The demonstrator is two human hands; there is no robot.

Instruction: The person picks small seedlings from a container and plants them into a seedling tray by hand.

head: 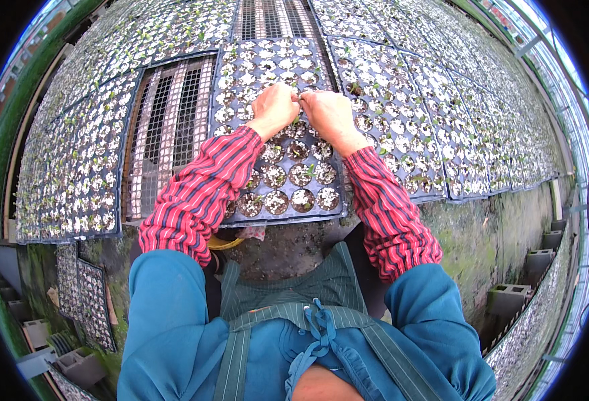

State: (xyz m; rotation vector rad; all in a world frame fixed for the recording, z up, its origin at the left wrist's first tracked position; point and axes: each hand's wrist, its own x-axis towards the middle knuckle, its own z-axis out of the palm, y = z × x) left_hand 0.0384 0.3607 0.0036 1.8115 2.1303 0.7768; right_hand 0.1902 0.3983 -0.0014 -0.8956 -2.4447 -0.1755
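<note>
A dark plastic seedling tray (pixel 319 210) lies before me, its round cells filled with dark soil and white granules. Small green seedlings (pixel 310 170) stand in some of the cells. Over the middle of this tray, my left hand (pixel 276 108) and my right hand (pixel 328 115) meet at their fingertips. Thumb and forefinger are pinched together on each hand. Something tiny may be between them, but it is too small to make out. Both forearms wear red striped sleeves.
More seedling trays (pixel 390 115) adjoin on the right, others (pixel 89 165) on the left. Metal mesh of the bench (pixel 174 110) shows between trays. Below the bench edge are a yellow container (pixel 226 243), trays on the floor (pixel 91 301) and concrete blocks (pixel 509 299).
</note>
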